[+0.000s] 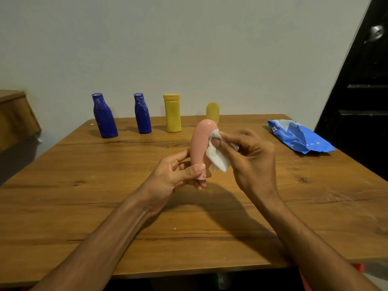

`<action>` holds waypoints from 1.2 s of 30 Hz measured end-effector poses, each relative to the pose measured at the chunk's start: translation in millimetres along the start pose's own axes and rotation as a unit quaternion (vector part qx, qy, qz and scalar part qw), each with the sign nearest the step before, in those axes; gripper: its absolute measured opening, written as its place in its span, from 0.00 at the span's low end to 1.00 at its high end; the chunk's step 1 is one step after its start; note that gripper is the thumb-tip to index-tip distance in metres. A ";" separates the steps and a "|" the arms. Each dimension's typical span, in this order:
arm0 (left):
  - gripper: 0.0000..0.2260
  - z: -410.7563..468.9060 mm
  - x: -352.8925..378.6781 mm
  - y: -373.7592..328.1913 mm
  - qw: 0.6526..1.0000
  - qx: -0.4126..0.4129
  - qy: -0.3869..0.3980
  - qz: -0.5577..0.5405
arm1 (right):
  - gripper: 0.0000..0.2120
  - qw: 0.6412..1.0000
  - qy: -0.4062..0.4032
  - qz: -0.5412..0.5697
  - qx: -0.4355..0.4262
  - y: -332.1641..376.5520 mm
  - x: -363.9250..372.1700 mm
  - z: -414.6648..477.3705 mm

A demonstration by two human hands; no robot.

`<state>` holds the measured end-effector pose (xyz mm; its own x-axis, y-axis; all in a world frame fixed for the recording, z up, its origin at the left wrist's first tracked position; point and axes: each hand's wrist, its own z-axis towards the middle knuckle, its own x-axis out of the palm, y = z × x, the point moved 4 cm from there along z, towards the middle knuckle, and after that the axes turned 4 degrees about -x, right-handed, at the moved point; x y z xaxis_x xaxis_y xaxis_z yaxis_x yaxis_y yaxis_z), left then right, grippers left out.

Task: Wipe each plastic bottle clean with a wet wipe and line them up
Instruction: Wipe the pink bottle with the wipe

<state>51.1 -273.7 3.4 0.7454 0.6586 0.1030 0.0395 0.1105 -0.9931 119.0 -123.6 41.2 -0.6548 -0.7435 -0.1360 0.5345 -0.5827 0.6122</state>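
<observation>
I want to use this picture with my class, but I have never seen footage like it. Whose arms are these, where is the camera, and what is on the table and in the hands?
There is no machine: a person wears a camera on the head, looking down at their own arms. The left hand holds a pink bottle by its lower end. The right hand presses a white wet wipe against it. At the back of the wooden table stand two blue bottles and two yellow bottles. A blue wipes pack lies to the right.
</observation>
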 end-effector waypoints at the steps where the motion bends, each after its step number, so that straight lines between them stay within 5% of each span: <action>1: 0.23 0.0 -0.1 -0.5 1.000 0.001 -0.002 0.010 | 0.09 1.000 0.005 -0.008 -0.002 -0.1 0.2 -0.1; 15: 0.22 -0.2 4.2 3.4 0.996 0.002 -0.016 0.090 | 0.11 0.994 -0.023 -0.076 -0.074 5.7 -3.1 1.6; 20: 0.21 1.4 2.5 4.3 0.993 0.014 -0.029 0.114 | 0.14 0.984 0.059 -0.111 -0.127 9.3 7.2 -3.8; 24: 0.23 1.7 4.0 5.6 0.990 0.010 -0.025 0.139 | 0.12 0.991 0.008 -0.102 -0.091 4.7 0.3 2.4; 30: 0.13 2.0 1.6 5.7 0.985 0.024 -0.030 0.168 | 0.15 0.965 0.123 -0.182 -0.141 14.9 19.9 -8.9; 36: 0.18 3.8 7.2 3.3 0.983 0.042 -0.018 0.175 | 0.12 0.965 0.041 -0.226 -0.123 12.8 3.3 0.5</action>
<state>54.1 -265.8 1.0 0.6792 0.6932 -0.2413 -0.2724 -0.0672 -0.9598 123.4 -133.4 49.0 -0.8123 -0.4123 -0.4125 0.3214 -0.9066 0.2733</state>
